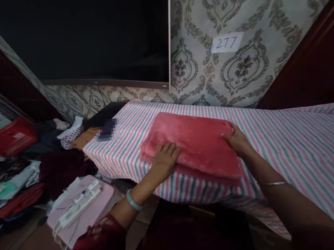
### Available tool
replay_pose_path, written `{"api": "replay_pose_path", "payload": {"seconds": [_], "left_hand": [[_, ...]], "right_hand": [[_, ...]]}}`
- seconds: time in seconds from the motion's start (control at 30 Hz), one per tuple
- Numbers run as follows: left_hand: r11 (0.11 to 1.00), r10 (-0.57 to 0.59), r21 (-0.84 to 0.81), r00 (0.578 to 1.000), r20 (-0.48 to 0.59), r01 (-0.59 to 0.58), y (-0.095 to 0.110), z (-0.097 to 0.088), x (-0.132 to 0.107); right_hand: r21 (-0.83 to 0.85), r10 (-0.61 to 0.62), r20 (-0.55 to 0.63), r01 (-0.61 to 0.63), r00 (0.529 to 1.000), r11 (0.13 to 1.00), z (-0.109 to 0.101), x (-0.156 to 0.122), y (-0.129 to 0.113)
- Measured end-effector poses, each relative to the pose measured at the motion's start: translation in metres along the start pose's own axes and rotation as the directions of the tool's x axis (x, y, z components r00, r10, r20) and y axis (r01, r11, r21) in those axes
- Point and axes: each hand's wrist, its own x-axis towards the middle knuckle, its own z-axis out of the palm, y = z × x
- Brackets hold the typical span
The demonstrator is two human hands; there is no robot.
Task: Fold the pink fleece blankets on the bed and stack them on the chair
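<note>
A plush coral-pink blanket (195, 137), folded into a rectangle, lies on a pink, grey and white striped cloth (297, 145) that drapes over a low cabinet. My left hand (165, 159) rests flat on the blanket's near left part, fingers spread a little. At the blanket's right edge, my right hand (237, 138) grips the far right corner, thumb on top and the other fingers partly hidden behind the edge. The blanket's near edge hangs slightly over the front of the cloth.
A large television (92, 37) hangs above. To the left, a power strip (81, 204) with plugs lies on a pink stool (103, 201). Piled clothes (59, 170) and a red basket (10, 138) are farther left. A paper marked 277 (226, 43) is on the wall.
</note>
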Motion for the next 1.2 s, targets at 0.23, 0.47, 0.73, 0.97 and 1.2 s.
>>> {"api": "replay_pose_path", "payload": {"seconds": [0.23, 0.47, 0.73, 0.97, 1.2], "left_hand": [[0.993, 0.041, -0.110, 0.999, -0.013, -0.042, 0.008, 0.001, -0.008], [0.786, -0.542, -0.490, 0.803, -0.250, 0.378, -0.041, -0.019, -0.053], [0.267, -0.679, -0.802, 0.695, 0.236, 0.534, -0.067, -0.030, -0.030], [0.226, -0.721, -0.851, 0.669, 0.182, 0.474, -0.083, -0.028, -0.020], [0.087, -0.571, -0.875, 0.743, 0.349, 0.477, -0.086, -0.034, -0.045]], "right_hand": [[0.183, 0.265, 0.050, -0.270, 0.963, 0.945, -0.005, -0.027, -0.022], [0.243, 0.318, 0.051, -0.320, 0.947, 0.915, -0.019, -0.075, -0.019], [0.287, 0.178, 0.168, -0.221, 0.970, 0.932, -0.021, -0.112, -0.023], [0.295, 0.078, 0.070, -0.095, 0.994, 0.951, -0.001, -0.124, -0.007], [0.338, 0.149, 0.049, -0.157, 0.988, 0.928, -0.007, -0.138, -0.007]]}}
